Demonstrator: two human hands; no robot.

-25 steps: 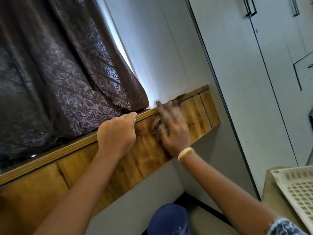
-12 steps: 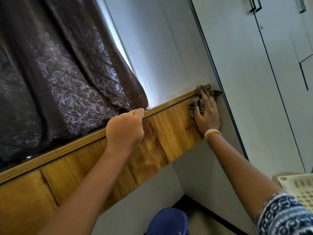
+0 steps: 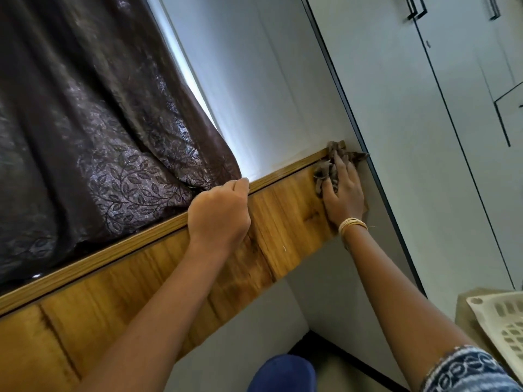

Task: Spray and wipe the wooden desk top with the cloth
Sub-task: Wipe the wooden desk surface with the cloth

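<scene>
A: Where is the cloth (image 3: 325, 172) now?
B: It is under the right hand (image 3: 343, 193), at the far right end of the wooden desk top (image 3: 283, 222). The palm presses flat on it, with the fingers spread, not closed around it. The cloth is bunched and comes out past the fingertips, towards the corner beside the white wardrobe (image 3: 424, 137).

A: And the left hand (image 3: 219, 215)?
B: It is curled into a loose fist at the back edge of the wood, well apart from the cloth, on its left side. It touches the dark curtain (image 3: 99, 137) there. I cannot tell if it holds the curtain.

A: Anything near?
B: A white basket (image 3: 503, 321), low on the right.
</scene>
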